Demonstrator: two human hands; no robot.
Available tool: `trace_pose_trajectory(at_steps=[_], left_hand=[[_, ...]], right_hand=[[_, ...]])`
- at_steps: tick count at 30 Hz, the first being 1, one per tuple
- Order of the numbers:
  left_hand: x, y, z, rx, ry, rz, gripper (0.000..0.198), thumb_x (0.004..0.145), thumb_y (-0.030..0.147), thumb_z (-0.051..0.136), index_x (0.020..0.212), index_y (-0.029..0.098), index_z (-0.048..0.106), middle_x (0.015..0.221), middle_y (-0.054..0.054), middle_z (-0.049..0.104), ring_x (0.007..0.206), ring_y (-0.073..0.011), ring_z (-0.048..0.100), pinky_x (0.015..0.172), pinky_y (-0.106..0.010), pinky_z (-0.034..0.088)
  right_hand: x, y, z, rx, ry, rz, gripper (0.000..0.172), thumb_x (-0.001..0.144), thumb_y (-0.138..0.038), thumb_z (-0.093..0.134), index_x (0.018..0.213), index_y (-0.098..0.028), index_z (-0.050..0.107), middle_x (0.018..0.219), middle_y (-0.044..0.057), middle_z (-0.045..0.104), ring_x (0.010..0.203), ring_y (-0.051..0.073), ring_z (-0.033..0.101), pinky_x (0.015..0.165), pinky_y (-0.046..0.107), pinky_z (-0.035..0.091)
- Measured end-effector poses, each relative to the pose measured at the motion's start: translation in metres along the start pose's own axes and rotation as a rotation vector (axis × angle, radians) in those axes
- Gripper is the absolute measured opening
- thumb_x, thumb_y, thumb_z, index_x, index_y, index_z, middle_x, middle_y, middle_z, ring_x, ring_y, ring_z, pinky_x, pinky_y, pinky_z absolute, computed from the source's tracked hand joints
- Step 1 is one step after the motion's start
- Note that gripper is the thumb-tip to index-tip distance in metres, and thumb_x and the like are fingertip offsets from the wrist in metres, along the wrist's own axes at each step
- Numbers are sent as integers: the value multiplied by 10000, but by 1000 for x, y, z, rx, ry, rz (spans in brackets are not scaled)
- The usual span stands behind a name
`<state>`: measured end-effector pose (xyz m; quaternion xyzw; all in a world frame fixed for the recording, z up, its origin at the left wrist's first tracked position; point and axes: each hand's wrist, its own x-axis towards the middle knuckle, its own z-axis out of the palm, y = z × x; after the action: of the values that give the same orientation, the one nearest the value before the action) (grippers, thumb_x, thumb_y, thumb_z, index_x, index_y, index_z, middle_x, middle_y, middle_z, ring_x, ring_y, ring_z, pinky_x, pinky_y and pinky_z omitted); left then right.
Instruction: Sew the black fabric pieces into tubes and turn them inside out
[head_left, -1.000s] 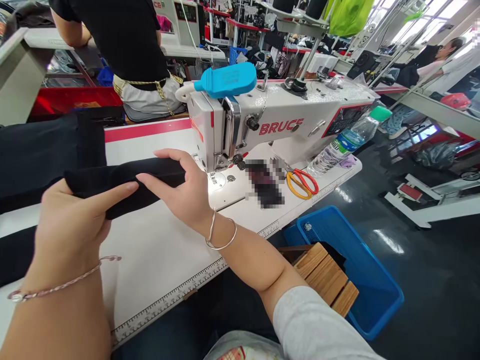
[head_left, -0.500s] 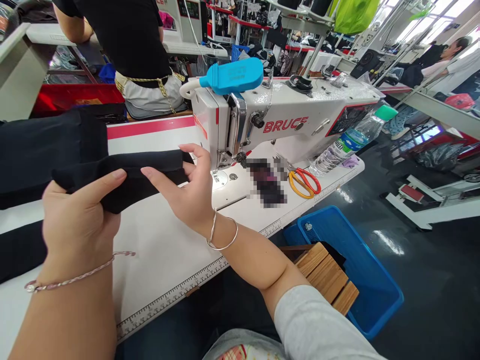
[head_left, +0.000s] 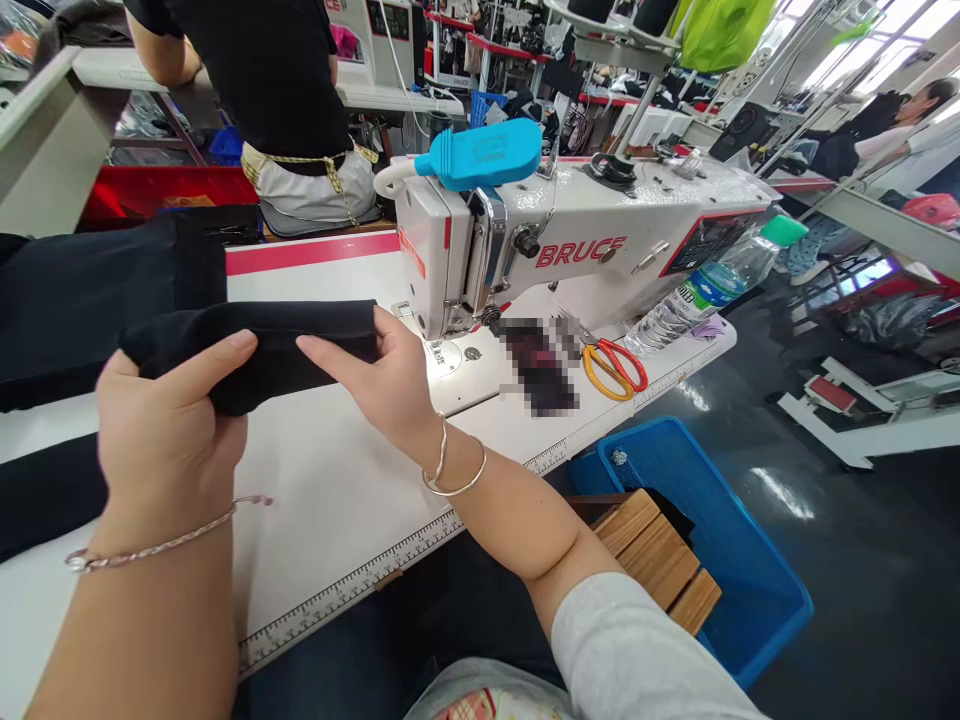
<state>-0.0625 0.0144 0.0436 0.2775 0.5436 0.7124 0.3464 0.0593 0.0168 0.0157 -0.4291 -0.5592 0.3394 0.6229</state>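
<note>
A folded strip of black fabric [head_left: 311, 322] is stretched between my two hands, above the left part of the sewing table [head_left: 322, 500]. My left hand [head_left: 176, 420] grips its near left end, thumb on top and fingers hidden beneath. At the other end my right hand [head_left: 382, 375] pinches the strip, thumb in front and fingers behind. The white sewing machine [head_left: 442, 250] stands just beyond my right hand, its needle area apart from the cloth. More black fabric [head_left: 97, 300] lies at the far left, behind my left hand.
Scissors with orange and red handles [head_left: 611, 370] lie right of the needle, beside a blurred-out dark item [head_left: 540, 365]. A water bottle [head_left: 705, 290] leans by the machine. Below right are a blue bin [head_left: 765, 590] and a wooden stool [head_left: 652, 550]. A person in black [head_left: 255, 80] sits ahead.
The view has shifted slightly, so most things sit a little further right. My right fingers have tucked behind the strip's end, and the cloth looks smoother. Both hands keep their hold.
</note>
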Motion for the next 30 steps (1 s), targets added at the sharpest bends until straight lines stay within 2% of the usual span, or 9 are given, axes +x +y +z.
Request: trace_pose_trajectory(at_steps=[4, 6, 9, 12, 17, 20, 25, 28, 30], left_hand=[[-7, 1, -1, 181, 20, 36, 427, 425, 210, 849, 787, 164, 627, 706, 25, 623, 708, -201, 649, 628, -399, 599], [-11, -1, 0, 235, -28, 87, 359, 476, 245, 847, 764, 149, 655, 726, 13, 636, 719, -193, 643, 669, -400, 595], [-14, -9, 2, 214, -79, 256, 292, 543, 241, 829, 777, 125, 698, 786, -7, 678, 742, -168, 638, 764, -378, 578], [-16, -19, 3, 257, -50, 445, 278, 568, 233, 824, 801, 120, 722, 817, -25, 708, 771, -189, 657, 773, -367, 558], [-26, -22, 4, 416, -55, 666, 164, 667, 241, 770, 793, 138, 749, 802, -40, 717, 841, -246, 684, 747, -347, 530], [-34, -19, 7, 427, -47, 692, 119, 693, 239, 751, 768, 146, 749, 742, -26, 693, 847, -257, 691, 744, -334, 523], [-39, -14, 11, 382, -80, 632, 130, 654, 215, 768, 760, 144, 739, 713, -6, 670, 839, -252, 688, 768, -343, 534], [-37, -13, 8, 379, -101, 580, 122, 645, 231, 752, 715, 139, 712, 670, 16, 629, 737, -207, 655, 725, -335, 523], [-35, -14, 5, 427, -120, 567, 135, 662, 262, 725, 665, 137, 673, 608, 39, 553, 642, -160, 590, 631, -287, 474]], right_hand=[[0, -4, -2, 134, -24, 91, 261, 793, -461, 682, 888, -220, 650, 926, 7, 739, 874, 168, 698, 737, 274, 587], [0, -5, -2, 128, 15, 119, 245, 790, -447, 679, 880, -221, 650, 912, 3, 740, 857, 169, 697, 730, 280, 586], [0, -6, -1, 93, 109, 112, 241, 754, -453, 699, 821, -231, 636, 864, 5, 735, 801, 182, 693, 722, 311, 591], [-3, -6, 2, 34, 183, 90, 238, 699, -443, 743, 781, -266, 608, 830, 24, 727, 768, 218, 688, 710, 362, 595], [-9, 0, 9, -61, 182, 95, 292, 665, -472, 767, 823, -299, 593, 790, 40, 709, 776, 269, 691, 694, 420, 592], [-10, 3, 10, -79, 189, 84, 307, 662, -491, 762, 827, -301, 585, 824, 45, 715, 796, 274, 689, 721, 429, 596], [-10, 3, 8, -124, 209, 40, 252, 711, -479, 701, 798, -297, 550, 863, 61, 710, 812, 266, 678, 760, 441, 589], [-9, 4, 8, -161, 206, 55, 234, 721, -472, 685, 781, -301, 537, 857, 73, 702, 816, 273, 674, 763, 458, 583], [-8, 6, 7, -167, 205, 52, 230, 716, -462, 695, 778, -303, 541, 859, 78, 700, 826, 279, 675, 771, 461, 581]])
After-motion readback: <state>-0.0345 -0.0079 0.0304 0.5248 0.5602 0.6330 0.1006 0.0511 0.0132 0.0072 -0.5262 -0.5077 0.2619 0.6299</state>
